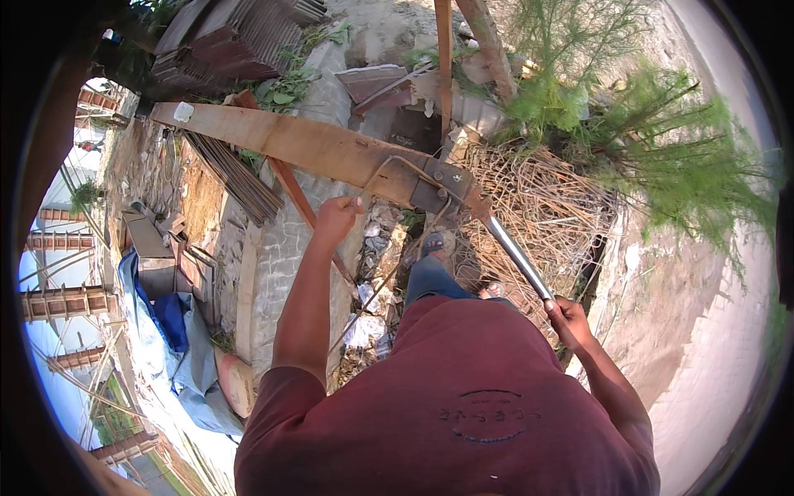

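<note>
A long wooden plank (306,149) slants across in front of me, with a dark metal plate (430,186) fixed at its right end. On the plate lies a thin bent metal rod (382,169), a length of it running down towards my body. My left hand (337,218) is closed at the rod's short bent end, just below the plank. At the plate, a rusty bending head (477,205) joins a shiny steel pipe (517,255). My right hand (569,321) is wrapped round the near end of that pipe, low on the right.
Wooden legs (291,194) prop the plank. Cut rods and scrap (529,211) lie heaped on the right, beside a green feathery bush (653,140). A low block wall (289,256) runs on the left, near blue sheeting (178,331). Stacked corrugated sheets (236,45) stand at the back.
</note>
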A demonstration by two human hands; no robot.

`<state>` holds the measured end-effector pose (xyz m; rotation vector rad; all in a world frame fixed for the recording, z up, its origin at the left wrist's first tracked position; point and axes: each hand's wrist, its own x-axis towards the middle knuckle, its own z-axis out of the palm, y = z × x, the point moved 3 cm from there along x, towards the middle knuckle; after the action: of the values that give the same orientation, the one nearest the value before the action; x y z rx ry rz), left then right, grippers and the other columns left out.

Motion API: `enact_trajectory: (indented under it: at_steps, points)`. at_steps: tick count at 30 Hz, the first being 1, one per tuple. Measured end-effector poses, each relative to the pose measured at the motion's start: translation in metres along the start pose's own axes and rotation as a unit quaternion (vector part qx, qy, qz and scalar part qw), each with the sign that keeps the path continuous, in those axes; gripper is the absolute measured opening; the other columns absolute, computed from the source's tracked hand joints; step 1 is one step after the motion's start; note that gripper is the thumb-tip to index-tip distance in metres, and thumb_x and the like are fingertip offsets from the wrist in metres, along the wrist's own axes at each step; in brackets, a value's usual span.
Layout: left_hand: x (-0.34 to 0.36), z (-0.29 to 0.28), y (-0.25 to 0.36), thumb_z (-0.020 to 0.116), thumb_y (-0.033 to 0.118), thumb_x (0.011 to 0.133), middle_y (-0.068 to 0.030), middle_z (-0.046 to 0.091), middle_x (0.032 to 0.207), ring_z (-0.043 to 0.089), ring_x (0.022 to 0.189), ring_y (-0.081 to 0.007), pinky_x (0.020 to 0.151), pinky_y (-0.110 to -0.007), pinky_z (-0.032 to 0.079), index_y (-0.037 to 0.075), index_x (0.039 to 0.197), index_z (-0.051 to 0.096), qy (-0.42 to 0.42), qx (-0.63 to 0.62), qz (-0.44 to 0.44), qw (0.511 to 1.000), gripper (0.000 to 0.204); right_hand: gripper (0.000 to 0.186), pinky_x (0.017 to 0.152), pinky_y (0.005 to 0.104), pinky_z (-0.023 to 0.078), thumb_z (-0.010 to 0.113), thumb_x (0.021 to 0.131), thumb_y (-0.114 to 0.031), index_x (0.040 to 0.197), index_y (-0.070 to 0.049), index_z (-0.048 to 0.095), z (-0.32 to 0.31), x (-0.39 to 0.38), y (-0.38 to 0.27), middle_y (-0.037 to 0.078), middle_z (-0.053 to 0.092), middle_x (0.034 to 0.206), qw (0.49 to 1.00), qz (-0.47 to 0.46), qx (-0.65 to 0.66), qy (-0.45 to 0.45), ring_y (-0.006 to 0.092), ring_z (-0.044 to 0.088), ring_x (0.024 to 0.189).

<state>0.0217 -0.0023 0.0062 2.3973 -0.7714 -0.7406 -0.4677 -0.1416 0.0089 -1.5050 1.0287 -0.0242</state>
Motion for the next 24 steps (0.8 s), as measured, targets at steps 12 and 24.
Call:
enact_trajectory:
  at_steps: [12, 24]
  points:
    - [0.003, -0.004, 0.006, 0.057, 0.029, 0.092, -0.0024, 0.049, 0.056, 0.042, 0.050, -0.0111, 0.050, -0.030, 0.035, -0.002, 0.084, 0.068, -0.070, -0.080, -0.063, 0.992, 0.033, 0.021, 0.060, 0.0427, 0.047, 0.068, 0.069, -0.020, 0.078, -0.005, 0.056, -0.108, 0.096, -0.082, 0.017, 0.059, 0.067, 0.871, -0.174, -0.430, 0.162, 0.0345, 0.059, 0.063]
    - [0.003, -0.002, -0.003, 0.059, 0.033, 0.089, -0.0115, 0.059, 0.062, 0.053, 0.058, -0.0179, 0.060, -0.035, 0.043, 0.002, 0.085, 0.070, -0.062, -0.048, -0.075, 0.994, 0.033, 0.014, 0.067, 0.0408, 0.050, 0.062, 0.070, -0.019, 0.081, -0.011, 0.062, -0.103, 0.253, -0.209, 0.010, 0.063, 0.075, 0.665, -0.199, -0.718, -0.047, 0.0300, 0.063, 0.072]
